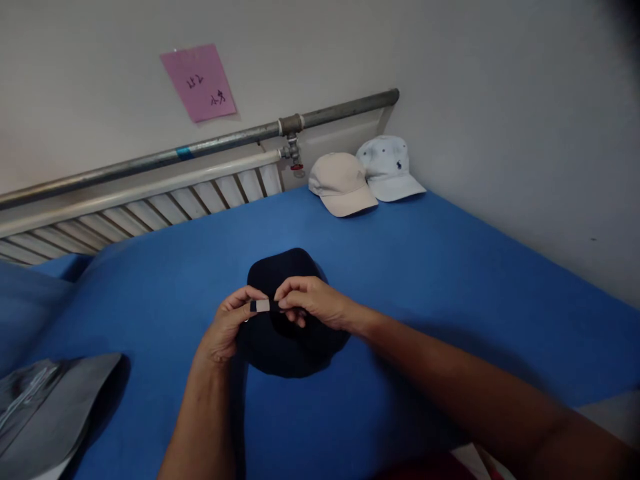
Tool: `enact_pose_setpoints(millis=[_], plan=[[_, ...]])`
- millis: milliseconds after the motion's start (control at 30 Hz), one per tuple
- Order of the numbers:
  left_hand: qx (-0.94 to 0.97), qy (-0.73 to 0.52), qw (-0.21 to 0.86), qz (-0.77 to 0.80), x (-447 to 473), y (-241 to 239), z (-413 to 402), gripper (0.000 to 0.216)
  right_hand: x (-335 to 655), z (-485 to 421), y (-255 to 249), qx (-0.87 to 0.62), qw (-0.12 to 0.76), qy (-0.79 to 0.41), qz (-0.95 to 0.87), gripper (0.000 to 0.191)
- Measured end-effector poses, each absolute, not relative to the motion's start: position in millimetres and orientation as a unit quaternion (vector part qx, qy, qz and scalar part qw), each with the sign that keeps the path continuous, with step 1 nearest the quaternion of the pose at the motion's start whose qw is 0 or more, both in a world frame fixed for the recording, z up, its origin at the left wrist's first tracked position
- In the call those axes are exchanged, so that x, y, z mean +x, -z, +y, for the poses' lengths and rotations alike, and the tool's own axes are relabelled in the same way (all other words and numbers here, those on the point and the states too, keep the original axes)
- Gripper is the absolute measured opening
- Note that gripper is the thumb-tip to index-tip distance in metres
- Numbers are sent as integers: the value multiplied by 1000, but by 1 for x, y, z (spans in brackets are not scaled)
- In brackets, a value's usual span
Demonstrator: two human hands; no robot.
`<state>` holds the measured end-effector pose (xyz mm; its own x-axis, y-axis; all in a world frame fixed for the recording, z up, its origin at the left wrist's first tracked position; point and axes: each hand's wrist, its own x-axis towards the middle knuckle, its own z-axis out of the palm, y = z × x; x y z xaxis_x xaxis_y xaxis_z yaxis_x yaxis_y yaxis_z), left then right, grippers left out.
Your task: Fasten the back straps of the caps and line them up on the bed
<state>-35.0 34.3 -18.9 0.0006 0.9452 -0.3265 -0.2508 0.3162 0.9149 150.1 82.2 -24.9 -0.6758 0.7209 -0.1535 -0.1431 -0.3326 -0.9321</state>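
Observation:
A dark cap (295, 353) is held over the blue surface, its rounded brim side pointing away from me. Its strap (263, 306), with a pale beige or metallic piece on it, stretches between my two hands. My left hand (227, 325) pinches the strap's left end between thumb and fingers. From the other side my right hand (313, 300) grips the strap's dark right part with thumb and forefinger, its remaining fingers curled over the cap's opening. The cap's inside is too dark to make out.
A beige cap (340, 180) and a white cap (387, 167) sit at the blue surface's (450, 280) far corner. Behind run a radiator (150, 207) and a metal pipe (230, 141). A grey hat-like item (65, 407) lies front left. A pink note (200, 83) hangs on the wall.

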Motion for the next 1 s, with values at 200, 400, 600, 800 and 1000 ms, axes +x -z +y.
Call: enact_pose_setpoints(millis=[200,400,600,800,1000], plan=[[364,-458,621,522,-36,22,35,26,150,81,20,-264,296,-768,-502,11],[351,-475,619,517,-35,20,35,24,157,84,18,-269,281,-766,-512,17],[387,-457,604,525,-34,21,34,26,155,85,20,-259,281,-763,-521,18],[384,-454,609,525,-35,22,34,26,164,86,14,-268,239,-763,-538,19],[398,-447,624,503,-34,22,32,25,163,86,15,-260,239,-767,-536,22]])
